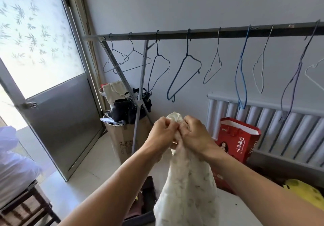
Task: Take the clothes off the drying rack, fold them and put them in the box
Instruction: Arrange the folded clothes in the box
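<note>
Together both hands [178,134] pinch the garment [187,187], hanging vertically downward.

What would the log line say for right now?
left hand: grips cloth top | right hand: grips cloth top | cream cloth: hangs down, unfolded | rack bar: bare hangers only

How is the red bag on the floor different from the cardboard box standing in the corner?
The red bag is glossy red with printed characters; the cardboard box is plain brown. The red bag's open top shows a bare white lining; the cardboard box is topped with a pile of dark bags. The red bag stands by the radiator, the cardboard box by the door. Both stand upright.
</note>
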